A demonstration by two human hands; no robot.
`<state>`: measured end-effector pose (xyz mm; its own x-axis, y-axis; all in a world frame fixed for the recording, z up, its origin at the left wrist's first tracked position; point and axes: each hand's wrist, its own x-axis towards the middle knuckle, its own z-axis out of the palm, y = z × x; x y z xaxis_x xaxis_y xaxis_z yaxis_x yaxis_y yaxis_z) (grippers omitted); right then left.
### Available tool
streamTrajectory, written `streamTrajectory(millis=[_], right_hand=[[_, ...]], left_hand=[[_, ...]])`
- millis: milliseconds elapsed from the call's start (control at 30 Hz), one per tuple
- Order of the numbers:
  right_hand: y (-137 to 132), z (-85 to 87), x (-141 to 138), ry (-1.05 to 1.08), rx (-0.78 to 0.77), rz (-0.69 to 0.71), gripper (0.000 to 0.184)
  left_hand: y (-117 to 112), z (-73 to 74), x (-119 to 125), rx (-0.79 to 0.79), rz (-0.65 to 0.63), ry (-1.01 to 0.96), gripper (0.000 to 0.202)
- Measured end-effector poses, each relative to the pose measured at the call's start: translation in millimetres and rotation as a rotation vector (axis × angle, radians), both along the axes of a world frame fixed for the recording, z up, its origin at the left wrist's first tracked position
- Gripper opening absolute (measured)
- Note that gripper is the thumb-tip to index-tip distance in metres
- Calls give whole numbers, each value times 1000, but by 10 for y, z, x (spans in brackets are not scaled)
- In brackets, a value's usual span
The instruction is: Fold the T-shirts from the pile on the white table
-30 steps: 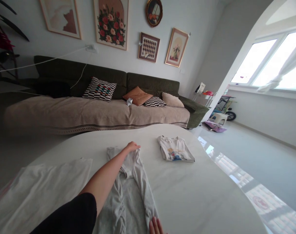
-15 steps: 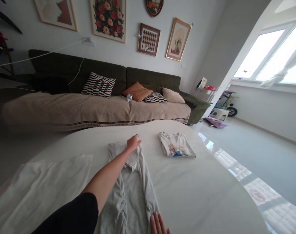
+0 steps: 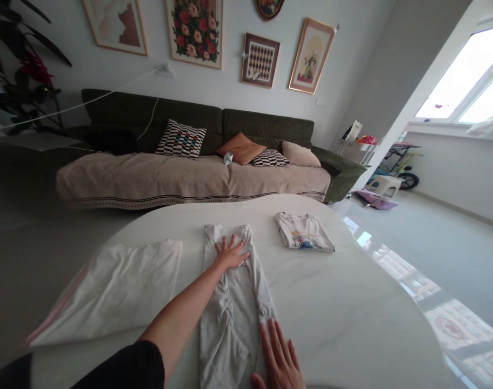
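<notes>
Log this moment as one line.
left hand: spread on gray garment | right hand: at garment's right edge | folded printed shirt: on white table

The left hand (image 3: 231,254) covers part of the grey garment (image 3: 243,297), whose near end is cut off by the lower edge. The same edge crops the right hand (image 3: 282,359). The upper edge crops the oval frame (image 3: 270,7). Lettering on the folded shirt (image 3: 305,231) is partly illegible.

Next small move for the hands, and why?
Probably slide the left hand toward the body along the light grey garment's left side: that side is creased, the left hand lies spread at the far end, and the right hand rests along the opposite edge.
</notes>
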<state>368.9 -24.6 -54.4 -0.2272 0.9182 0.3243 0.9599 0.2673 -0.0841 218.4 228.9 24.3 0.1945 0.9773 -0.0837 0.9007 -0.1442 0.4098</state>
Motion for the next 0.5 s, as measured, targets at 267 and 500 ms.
streamTrajectory(millis=[267, 500], right_hand=[[-131, 578, 167, 27, -290, 193, 106], [-224, 435, 91, -215, -135, 160, 94]], left_hand=[[-1869, -129, -349, 227, -279, -72, 72], [-2881, -804, -1003, 511, -514, 99, 80]])
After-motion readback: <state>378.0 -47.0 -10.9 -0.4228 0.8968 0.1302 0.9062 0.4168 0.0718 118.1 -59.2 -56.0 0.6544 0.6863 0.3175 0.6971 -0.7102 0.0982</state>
